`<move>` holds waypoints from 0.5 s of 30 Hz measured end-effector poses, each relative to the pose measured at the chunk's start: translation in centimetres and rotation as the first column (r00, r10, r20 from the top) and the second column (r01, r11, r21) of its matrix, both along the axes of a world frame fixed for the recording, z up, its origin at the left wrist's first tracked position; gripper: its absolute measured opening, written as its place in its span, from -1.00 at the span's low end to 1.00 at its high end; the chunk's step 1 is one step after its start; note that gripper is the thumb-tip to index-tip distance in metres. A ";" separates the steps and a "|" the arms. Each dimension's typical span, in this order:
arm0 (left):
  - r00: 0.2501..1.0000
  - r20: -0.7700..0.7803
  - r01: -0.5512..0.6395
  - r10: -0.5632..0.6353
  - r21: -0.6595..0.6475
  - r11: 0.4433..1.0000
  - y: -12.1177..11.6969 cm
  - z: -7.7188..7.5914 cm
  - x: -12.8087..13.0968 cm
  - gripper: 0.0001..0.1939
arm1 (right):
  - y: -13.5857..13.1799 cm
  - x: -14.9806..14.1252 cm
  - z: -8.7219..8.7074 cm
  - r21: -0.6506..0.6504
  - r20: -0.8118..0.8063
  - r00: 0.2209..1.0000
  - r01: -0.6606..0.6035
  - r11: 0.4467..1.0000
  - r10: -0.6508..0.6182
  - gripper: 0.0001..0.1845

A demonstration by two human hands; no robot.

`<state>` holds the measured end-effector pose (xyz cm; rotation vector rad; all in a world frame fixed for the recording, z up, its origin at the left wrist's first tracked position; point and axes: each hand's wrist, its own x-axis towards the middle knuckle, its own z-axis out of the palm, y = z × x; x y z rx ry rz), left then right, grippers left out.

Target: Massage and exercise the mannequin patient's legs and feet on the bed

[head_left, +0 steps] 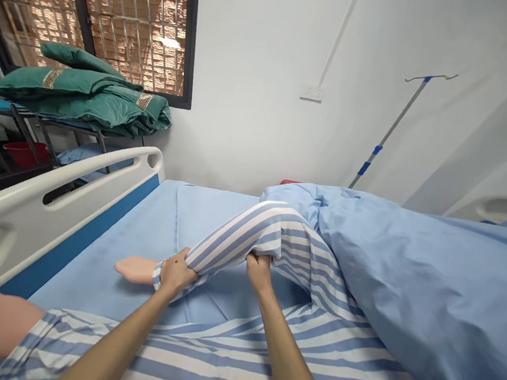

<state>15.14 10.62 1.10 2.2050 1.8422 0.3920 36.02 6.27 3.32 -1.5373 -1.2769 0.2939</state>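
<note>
The bent striped leg (pixel 235 241) arches over the bed (pixel 144 222). The left hand (pixel 177 273)'s grip is closed round its shin; the right hand (pixel 259 270)'s, partly hidden, holds it beneath the knee. The straight leg (pixel 207 363) lies below the forearms (pixel 286 352); a blue quilt (pixel 415 269) crowds the thigh; the footboard (pixel 68 230) stands left, green bedding (pixel 88 93) beyond.
</note>
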 end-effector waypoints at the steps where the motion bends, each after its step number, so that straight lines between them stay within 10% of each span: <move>1: 1.000 0.010 -0.011 0.011 0.006 1.000 -0.2 -0.3 0.3 -0.66 | 0.0 0.1 0.0 0.005 0.001 1.000 0.002 1.000 -0.002 -0.60; 15: 0.980 -0.195 0.032 -0.026 0.026 0.999 0.5 2.3 -6.3 -0.61 | -0.8 -1.7 -1.0 -0.258 -0.001 0.994 -0.107 0.960 0.110 -0.68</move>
